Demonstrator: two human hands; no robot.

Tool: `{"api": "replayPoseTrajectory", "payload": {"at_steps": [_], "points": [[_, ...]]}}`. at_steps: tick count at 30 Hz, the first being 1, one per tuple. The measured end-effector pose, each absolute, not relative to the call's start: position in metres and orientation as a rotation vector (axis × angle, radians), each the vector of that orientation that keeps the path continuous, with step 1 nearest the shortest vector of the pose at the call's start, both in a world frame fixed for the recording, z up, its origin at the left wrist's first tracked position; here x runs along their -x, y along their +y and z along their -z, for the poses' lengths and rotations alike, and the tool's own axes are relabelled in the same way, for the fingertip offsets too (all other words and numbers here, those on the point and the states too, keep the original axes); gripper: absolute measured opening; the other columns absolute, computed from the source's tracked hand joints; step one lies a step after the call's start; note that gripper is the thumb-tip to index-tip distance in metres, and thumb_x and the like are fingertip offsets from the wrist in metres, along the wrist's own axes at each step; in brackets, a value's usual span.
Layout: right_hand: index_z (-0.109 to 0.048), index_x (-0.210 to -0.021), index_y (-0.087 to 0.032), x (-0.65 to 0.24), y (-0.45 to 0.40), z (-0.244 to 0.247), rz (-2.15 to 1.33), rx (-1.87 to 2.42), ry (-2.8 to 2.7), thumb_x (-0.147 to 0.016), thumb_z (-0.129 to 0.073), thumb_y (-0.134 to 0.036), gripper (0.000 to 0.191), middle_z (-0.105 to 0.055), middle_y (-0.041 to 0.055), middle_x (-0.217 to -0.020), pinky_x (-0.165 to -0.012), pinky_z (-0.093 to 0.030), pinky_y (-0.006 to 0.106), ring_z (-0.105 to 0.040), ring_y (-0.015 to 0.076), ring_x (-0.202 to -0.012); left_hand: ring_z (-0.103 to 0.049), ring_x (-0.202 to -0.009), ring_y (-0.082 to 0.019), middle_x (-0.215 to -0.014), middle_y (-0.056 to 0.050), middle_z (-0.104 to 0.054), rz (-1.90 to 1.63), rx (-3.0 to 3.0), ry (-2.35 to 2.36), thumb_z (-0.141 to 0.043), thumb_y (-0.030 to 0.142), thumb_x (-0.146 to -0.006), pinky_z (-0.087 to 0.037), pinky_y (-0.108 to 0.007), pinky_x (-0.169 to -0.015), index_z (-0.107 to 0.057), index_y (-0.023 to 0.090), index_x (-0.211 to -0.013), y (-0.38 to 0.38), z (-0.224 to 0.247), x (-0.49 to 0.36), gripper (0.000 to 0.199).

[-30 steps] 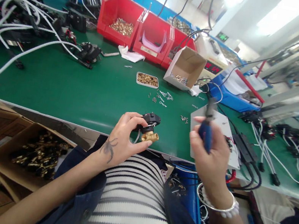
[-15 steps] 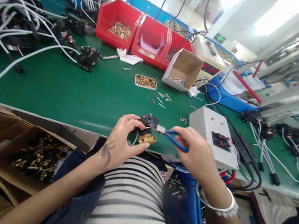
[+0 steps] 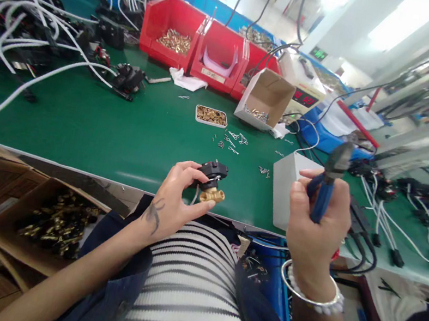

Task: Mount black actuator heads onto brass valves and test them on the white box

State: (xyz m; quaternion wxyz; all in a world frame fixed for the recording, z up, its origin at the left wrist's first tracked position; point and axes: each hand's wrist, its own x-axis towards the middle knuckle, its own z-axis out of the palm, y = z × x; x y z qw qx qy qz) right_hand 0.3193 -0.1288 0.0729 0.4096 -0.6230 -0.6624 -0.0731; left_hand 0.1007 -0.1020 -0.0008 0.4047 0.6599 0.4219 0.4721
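Near the front edge of the green table, my left hand (image 3: 180,192) is closed on a brass valve with a black head (image 3: 214,182). The black head is uppermost and the brass body (image 3: 212,196) is below, by my thumb. A thin pale cable shows behind the fingers. My right hand (image 3: 320,218) is raised at the right, in front of a grey box, wrapped round blue-handled pliers (image 3: 327,183). The pliers' metal jaws point up, apart from the valve and slightly blurred.
Behind the valve lie small metal clips (image 3: 236,141), loose pins (image 3: 264,171) and a tray of brass parts (image 3: 211,116). Red bins (image 3: 174,26) and a cardboard box (image 3: 264,100) stand farther back. A grey box (image 3: 281,191) is at right; white cables (image 3: 26,75) spread at left.
My right hand has drawn the pliers away from the valve, to the right and up, turning the jaws upward. The left hand keeps the valve in nearly the same place.
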Motion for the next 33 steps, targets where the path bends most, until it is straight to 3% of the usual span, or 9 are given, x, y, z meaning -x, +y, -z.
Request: {"api": "replayPoseTrajectory", "payload": {"at_steps": [5, 10, 16, 20, 26, 30, 33], "points": [[-0.066, -0.101, -0.020, -0.321, -0.125, -0.068, -0.155, 1.619, -2.137, -0.086, -0.055, -0.018, 0.018, -0.064, 0.0033, -0.082, -0.059, -0.045, 0.028, -0.058, 0.0162, -0.065, -0.058, -0.123, -0.027, -0.127, -0.010, -0.055, -1.209, -1.618, 1.059, -0.076, 0.030, -0.077, -0.055, -0.049, -0.100, -0.064, 0.022, -0.103, -0.102, 0.002, -0.101, 0.030], [-0.064, -0.106, -0.021, -0.321, -0.125, -0.076, 0.195, 1.610, -1.676, -0.093, -0.056, -0.027, 0.017, -0.063, 0.0029, -0.082, -0.064, -0.046, 0.030, -0.055, 0.0162, -0.066, -0.056, -0.126, -0.028, -0.129, -0.011, -0.054, -1.218, -1.593, 1.046, -0.078, 0.031, -0.076, -0.050, -0.053, -0.107, -0.065, 0.022, -0.102, -0.102, 0.004, -0.103, 0.030], [-0.067, -0.099, -0.021, -0.325, -0.122, -0.077, -0.074, 1.711, -2.254, -0.081, -0.054, -0.012, 0.024, -0.062, 0.0028, -0.076, -0.058, -0.041, 0.028, -0.057, 0.0175, -0.064, -0.058, -0.124, -0.027, -0.127, -0.010, -0.055, -1.221, -1.542, 1.063, -0.078, 0.033, -0.076, -0.056, -0.050, -0.099, -0.064, 0.022, -0.102, -0.102, 0.006, -0.101, 0.031], [-0.062, -0.107, -0.022, -0.323, -0.124, -0.078, 0.214, 1.604, -1.754, -0.094, -0.054, -0.024, 0.015, -0.062, 0.0033, -0.083, -0.062, -0.044, 0.030, -0.053, 0.0165, -0.063, -0.058, -0.123, -0.026, -0.126, -0.009, -0.055, -1.226, -1.524, 1.069, -0.079, 0.034, -0.075, -0.057, -0.048, -0.097, -0.064, 0.023, -0.101, -0.101, 0.005, -0.102, 0.032], [-0.066, -0.103, -0.021, -0.317, -0.123, -0.073, -0.055, 1.597, -2.229, -0.085, -0.053, -0.013, 0.023, -0.062, 0.0021, -0.076, -0.057, -0.041, 0.028, -0.056, 0.0164, -0.063, -0.058, -0.122, -0.027, -0.125, -0.009, -0.055, -1.231, -1.531, 1.062, -0.079, 0.033, -0.074, -0.057, -0.047, -0.096, -0.063, 0.022, -0.100, -0.102, 0.004, -0.103, 0.032], [-0.062, -0.106, -0.021, -0.318, -0.123, -0.081, 0.269, 1.573, -1.728, -0.093, -0.055, -0.023, 0.015, -0.062, 0.0028, -0.083, -0.061, -0.045, 0.030, -0.053, 0.0162, -0.064, -0.058, -0.122, -0.025, -0.125, -0.009, -0.055, -1.242, -1.540, 1.053, -0.079, 0.032, -0.074, -0.057, -0.046, -0.096, -0.062, 0.022, -0.100, -0.103, 0.004, -0.102, 0.032], [-0.062, -0.102, -0.022, -0.320, -0.120, -0.081, 0.147, 1.594, -1.938, -0.089, -0.054, -0.018, 0.015, -0.060, 0.0016, -0.078, -0.058, -0.043, 0.029, -0.053, 0.0162, -0.062, -0.059, -0.120, -0.025, -0.124, -0.009, -0.055, -1.242, -1.546, 1.048, -0.079, 0.031, -0.074, -0.056, -0.046, -0.097, -0.063, 0.022, -0.099, -0.103, 0.004, -0.103, 0.031]]}}
